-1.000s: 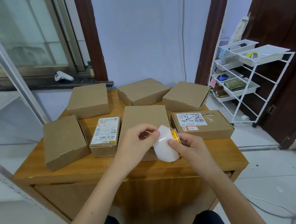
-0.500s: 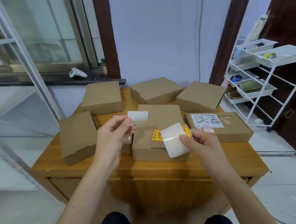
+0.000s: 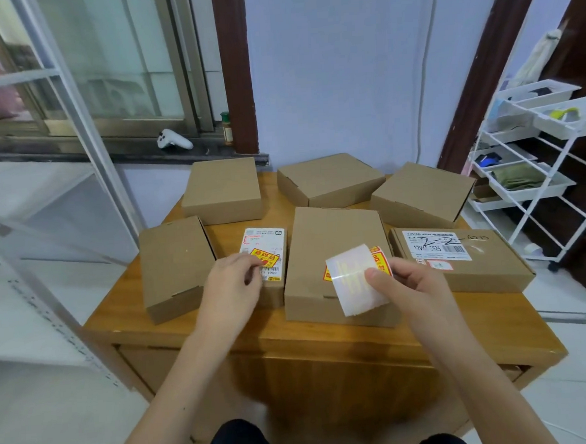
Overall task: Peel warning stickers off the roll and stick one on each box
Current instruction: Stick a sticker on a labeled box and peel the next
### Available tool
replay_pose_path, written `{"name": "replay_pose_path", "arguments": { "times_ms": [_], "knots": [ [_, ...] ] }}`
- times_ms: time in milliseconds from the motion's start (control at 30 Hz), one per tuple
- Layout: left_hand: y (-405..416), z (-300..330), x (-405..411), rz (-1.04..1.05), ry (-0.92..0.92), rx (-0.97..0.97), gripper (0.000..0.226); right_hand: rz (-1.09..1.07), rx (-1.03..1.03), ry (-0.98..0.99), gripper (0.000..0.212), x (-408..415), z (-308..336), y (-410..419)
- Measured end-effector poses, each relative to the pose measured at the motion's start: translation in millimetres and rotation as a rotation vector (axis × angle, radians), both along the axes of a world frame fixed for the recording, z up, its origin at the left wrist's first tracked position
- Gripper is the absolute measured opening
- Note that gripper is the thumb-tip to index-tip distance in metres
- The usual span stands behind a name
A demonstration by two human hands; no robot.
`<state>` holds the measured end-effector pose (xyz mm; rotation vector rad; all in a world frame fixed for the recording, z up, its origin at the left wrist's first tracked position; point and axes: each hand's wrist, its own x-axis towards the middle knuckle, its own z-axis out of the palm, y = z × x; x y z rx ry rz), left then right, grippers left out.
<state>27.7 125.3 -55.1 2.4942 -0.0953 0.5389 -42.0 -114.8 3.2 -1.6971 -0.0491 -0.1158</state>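
Left hand (image 3: pixel 232 282) presses a sticker (image 3: pixel 264 258) onto the small box (image 3: pixel 265 257); right hand (image 3: pixel 403 280) grips the roll (image 3: pixel 353 276) over the middle box (image 3: pixel 334 246) — seemingly stickered already. Five boxes look bare — still undone.

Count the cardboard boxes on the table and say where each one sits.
7. Back row: back-left box, back-middle box, back-right box. Front row: far-left box, small labelled box, big centre box, right labelled box. None seems hidden.

sticker (image 3: pixel 266 260) corner under left hand (image 3: pixel 232 287), roll (image 3: pixel 355 279) hiding middle box's sticker
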Motion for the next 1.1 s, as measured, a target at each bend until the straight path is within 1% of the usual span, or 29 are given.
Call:
{"name": "replay_pose_path", "arguments": {
  "times_ms": [133, 200, 267, 333, 367, 400, 433, 467, 533, 567, 600, 667, 767, 900, 933, 967, 1100],
  "knots": [
    [-2, 3, -3, 0.037, 0.088, 0.152, 0.035, -0.025, -0.002, 0.014, 0.015, 1, -2, -1],
    [-5, 2, -6, 0.009, 0.116, 0.250, 0.039, -0.027, 0.019, 0.016, 0.017, 0, -3, -1],
    [-7, 1, -7, 0.000, 0.146, 0.297, 0.040, -0.032, 0.029, 0.021, 0.018, 0, -5, -2],
    [-9, 4, -10, 0.010, 0.132, 0.338, 0.041, -0.036, 0.036, 0.023, 0.019, -1, -5, -4],
    [-12, 8, -14, 0.018, 0.090, 0.334, 0.041, -0.031, 0.041, 0.019, 0.019, -1, -6, -4],
    [-16, 14, -18, 0.019, 0.039, 0.277, 0.040, -0.024, 0.048, 0.013, 0.019, -1, -5, -4],
    [-24, 23, -26, 0.005, 0.007, 0.154, 0.037, -0.013, 0.061, 0.005, 0.020, -2, -5, -4],
    [-34, 32, -35, -0.036, 0.007, -0.020, 0.033, 0.000, 0.075, -0.003, 0.024, -3, -4, -4],
    [-56, 49, -55, -0.165, 0.106, -0.354, 0.026, 0.031, 0.080, -0.021, 0.033, -5, -4, -3],
    [-66, 54, -61, -0.214, 0.161, -0.458, 0.028, 0.049, 0.070, -0.032, 0.035, -6, -4, -2],
    [-73, 54, -64, -0.245, 0.201, -0.517, 0.034, 0.069, 0.063, -0.040, 0.035, -7, -4, -2],
    [-81, 53, -63, -0.289, 0.224, -0.561, 0.039, 0.113, 0.063, -0.044, 0.032, -9, -5, -2],
    [-85, 51, -63, -0.367, 0.216, -0.567, 0.033, 0.152, 0.115, -0.027, 0.032, -13, -7, -3],
    [-85, 46, -67, -0.452, 0.250, -0.575, 0.035, 0.141, 0.142, -0.017, 0.018, -16, -6, -5],
    [-85, 47, -67, -0.459, 0.254, -0.571, 0.036, 0.129, 0.132, -0.015, 0.018, -16, -7, -5],
    [-85, 47, -68, -0.460, 0.254, -0.548, 0.037, 0.121, 0.120, -0.014, 0.020, -16, -7, -6],
    [-80, 53, -66, -0.414, 0.184, -0.351, 0.046, 0.104, 0.080, -0.018, 0.024, -16, -5, -7]
  ]
}}
